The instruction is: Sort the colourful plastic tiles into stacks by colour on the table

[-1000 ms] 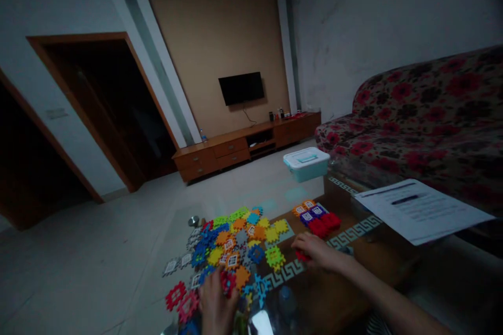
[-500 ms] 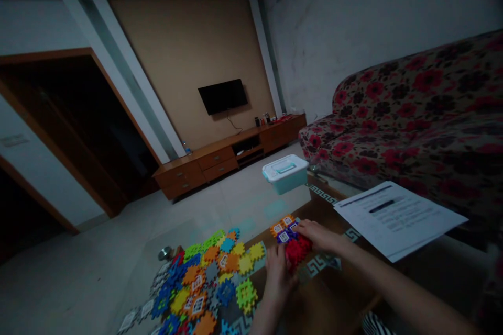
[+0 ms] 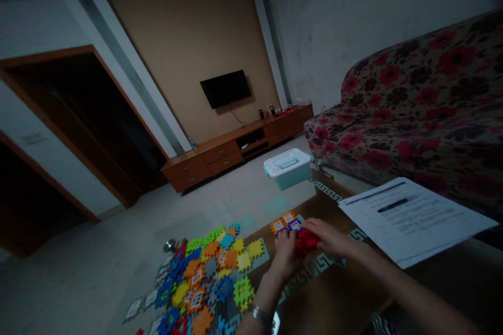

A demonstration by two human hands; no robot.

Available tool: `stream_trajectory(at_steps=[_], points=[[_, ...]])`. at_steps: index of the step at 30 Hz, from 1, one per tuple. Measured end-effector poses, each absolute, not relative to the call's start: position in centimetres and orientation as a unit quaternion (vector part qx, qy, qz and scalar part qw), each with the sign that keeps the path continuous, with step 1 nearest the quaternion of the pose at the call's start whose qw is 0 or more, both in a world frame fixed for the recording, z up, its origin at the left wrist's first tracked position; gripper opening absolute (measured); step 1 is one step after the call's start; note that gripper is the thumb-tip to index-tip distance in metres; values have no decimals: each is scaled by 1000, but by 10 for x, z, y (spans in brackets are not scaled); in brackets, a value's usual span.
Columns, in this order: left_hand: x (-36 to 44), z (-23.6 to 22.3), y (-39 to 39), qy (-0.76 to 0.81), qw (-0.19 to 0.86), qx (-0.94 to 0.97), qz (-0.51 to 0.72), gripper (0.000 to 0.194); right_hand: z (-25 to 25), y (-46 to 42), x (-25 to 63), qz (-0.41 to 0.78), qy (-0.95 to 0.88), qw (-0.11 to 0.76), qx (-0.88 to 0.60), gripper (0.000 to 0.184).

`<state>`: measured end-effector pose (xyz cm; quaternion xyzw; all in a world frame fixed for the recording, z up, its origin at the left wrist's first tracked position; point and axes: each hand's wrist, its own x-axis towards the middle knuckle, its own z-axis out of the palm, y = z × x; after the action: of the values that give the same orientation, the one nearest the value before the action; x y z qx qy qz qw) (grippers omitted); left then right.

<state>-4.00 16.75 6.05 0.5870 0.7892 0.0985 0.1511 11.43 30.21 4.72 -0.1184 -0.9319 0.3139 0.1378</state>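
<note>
Gripping red interlocking plastic pieces (image 3: 306,241) between left hand (image 3: 286,255) and right hand (image 3: 330,238), closer together than before.

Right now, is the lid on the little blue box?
Yes, it's on. The white lid sits flat across the top of the pale blue plastic box, and no gap shows along its edge.

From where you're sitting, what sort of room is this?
It looks like a living room in a home: there's a floral-patterned sofa, a wall-mounted flat-screen TV, and a low wooden TV cabinet beneath it.
</note>
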Motion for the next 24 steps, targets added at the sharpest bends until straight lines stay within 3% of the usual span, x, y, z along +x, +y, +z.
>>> stream_trajectory(at_steps=[8,11,17,20,24], points=[[-80,66,114,770,80,601,201,54,60,292,103,270,-948,149,-73,51],[-121,73,53,814,23,533,230,49,67,286,81,258,-955,137,-54,44],[-229,89,-107,907,-2,391,158,48,78,253,-4,247,-966,77,9,37],[-269,90,-179,916,42,381,115,52,86,227,-68,249,-967,50,7,37],[-297,83,-236,897,157,403,88,76,96,177,-156,248,-968,32,-22,44]])
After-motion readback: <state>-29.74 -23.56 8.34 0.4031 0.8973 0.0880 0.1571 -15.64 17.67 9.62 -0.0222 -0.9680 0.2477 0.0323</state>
